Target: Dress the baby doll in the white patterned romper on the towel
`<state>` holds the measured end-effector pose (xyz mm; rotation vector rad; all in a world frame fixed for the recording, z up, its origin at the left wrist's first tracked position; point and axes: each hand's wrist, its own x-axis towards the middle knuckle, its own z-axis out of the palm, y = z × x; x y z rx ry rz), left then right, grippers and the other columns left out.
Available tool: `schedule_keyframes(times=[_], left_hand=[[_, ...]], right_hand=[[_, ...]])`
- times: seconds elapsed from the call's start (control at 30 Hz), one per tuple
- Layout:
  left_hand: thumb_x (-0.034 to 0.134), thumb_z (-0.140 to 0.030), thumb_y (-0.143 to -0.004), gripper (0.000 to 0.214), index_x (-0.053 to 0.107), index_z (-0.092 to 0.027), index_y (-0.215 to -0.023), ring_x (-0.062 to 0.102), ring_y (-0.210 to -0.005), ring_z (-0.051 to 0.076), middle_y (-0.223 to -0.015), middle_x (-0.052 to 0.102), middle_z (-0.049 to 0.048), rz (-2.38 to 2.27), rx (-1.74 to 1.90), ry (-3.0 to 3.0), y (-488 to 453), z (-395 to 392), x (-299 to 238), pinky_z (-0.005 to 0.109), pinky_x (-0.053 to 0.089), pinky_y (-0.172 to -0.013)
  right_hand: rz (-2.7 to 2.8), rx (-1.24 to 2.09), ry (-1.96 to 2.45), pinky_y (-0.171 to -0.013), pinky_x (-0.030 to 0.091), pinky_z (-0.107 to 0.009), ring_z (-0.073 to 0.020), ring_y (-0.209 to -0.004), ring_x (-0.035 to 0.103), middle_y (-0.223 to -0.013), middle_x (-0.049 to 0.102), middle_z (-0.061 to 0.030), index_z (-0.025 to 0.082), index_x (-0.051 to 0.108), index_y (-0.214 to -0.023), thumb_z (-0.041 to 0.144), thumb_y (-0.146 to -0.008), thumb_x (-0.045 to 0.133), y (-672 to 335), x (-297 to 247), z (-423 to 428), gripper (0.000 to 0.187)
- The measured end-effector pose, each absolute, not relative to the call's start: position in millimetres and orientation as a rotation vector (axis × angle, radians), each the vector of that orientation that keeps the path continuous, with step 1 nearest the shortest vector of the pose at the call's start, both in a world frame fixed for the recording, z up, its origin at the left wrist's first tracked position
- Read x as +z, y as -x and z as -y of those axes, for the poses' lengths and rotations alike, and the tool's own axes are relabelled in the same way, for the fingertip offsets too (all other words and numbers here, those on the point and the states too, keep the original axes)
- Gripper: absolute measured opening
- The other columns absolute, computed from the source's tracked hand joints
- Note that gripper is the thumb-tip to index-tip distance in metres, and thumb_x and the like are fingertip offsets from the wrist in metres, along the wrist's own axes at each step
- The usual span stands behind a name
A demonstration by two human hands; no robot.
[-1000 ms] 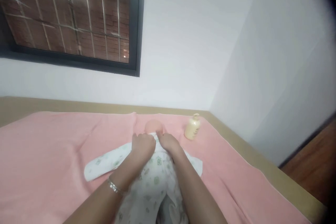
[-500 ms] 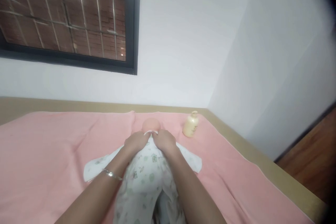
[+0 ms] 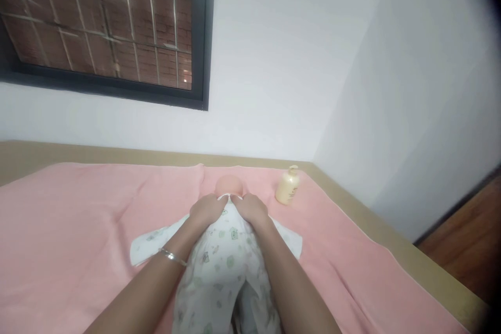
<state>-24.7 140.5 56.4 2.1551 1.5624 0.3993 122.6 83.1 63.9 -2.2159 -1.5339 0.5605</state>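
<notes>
A baby doll lies on its back on a pink blanket [image 3: 90, 209], its bald, skin-toned head [image 3: 229, 185] pointing away from me. White clothing with small green prints [image 3: 230, 261] covers the body, and its sleeves spread out to both sides. My left hand [image 3: 208, 210], below a silver bangle [image 3: 172, 257] on the wrist, is closed on the garment's neckline. Close beside it, my right hand [image 3: 251, 209] pinches the other side of the same neckline. The thumbs nearly meet just under the head. My forearms hide parts of the sleeves.
A cream pump bottle [image 3: 287, 188] stands on the blanket, right of the head. Tan bed edging [image 3: 352, 203] runs along the back and right, against white walls [image 3: 266, 62]. A dark-framed, barred window [image 3: 105, 21] is at upper left. Brown wood [image 3: 462, 240] shows at far right.
The whole view has shifted slightly, so things appear a little further right. Both hands stay at the neckline, with the thumbs a touch further apart.
</notes>
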Motion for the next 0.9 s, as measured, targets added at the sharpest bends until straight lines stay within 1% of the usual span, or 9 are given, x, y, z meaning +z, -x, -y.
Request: schedule_keyframes(times=[0.13,0.33,0.57,0.73,0.9], left_hand=[[0.025,-0.070,-0.077,0.068,0.065,-0.018,-0.095,0.060,-0.087,0.030,-0.099,0.066,0.0147,-1.560,0.394,-2.152,25.2,-140.7,56.2,0.035,0.042,-0.067],[0.025,-0.068,-0.078,0.067,0.065,-0.017,-0.094,0.061,-0.088,0.030,-0.100,0.066,0.0149,-1.551,0.394,-2.171,25.2,-141.0,55.9,0.034,0.043,-0.067],[0.026,-0.069,-0.077,0.065,0.065,-0.019,-0.093,0.060,-0.086,0.030,-0.097,0.066,0.0131,-1.546,0.405,-2.158,25.1,-140.7,56.7,0.036,0.043,-0.067],[0.025,-0.068,-0.078,0.066,0.064,-0.018,-0.095,0.060,-0.087,0.030,-0.100,0.066,0.0137,-1.540,0.399,-2.164,25.6,-138.6,59.0,0.036,0.043,-0.067],[0.025,-0.068,-0.078,0.066,0.064,-0.019,-0.099,0.060,-0.090,0.029,-0.103,0.065,0.0134,-1.548,0.396,-2.155,25.6,-137.6,59.6,0.036,0.042,-0.069]], right_hand=[[1.526,0.530,2.206,-0.079,0.042,-0.037,-0.0289,-0.100,0.057,-0.110,0.061,-0.0158,0.014,0.060,-0.111,0.070,-0.079,0.025,-122.6,64.2,-82.7,0.073],[1.558,0.529,2.199,-0.080,0.042,-0.038,-0.0291,-0.099,0.057,-0.109,0.062,-0.0147,0.016,0.062,-0.111,0.071,-0.079,0.022,-124.3,61.2,-84.5,0.075],[1.587,0.531,2.187,-0.081,0.042,-0.038,-0.0291,-0.100,0.056,-0.112,0.061,-0.0149,0.016,0.061,-0.113,0.072,-0.079,0.020,-125.7,59.3,-85.1,0.077],[1.592,0.530,2.179,-0.081,0.042,-0.038,-0.0292,-0.101,0.057,-0.111,0.061,-0.0157,0.015,0.061,-0.114,0.070,-0.080,0.020,-125.7,60.1,-84.2,0.076],[1.627,0.532,2.137,-0.079,0.042,-0.034,-0.0279,-0.098,0.058,-0.109,0.062,-0.0166,0.012,0.062,-0.112,0.070,-0.081,0.021,-127.3,61.5,-82.0,0.077]])
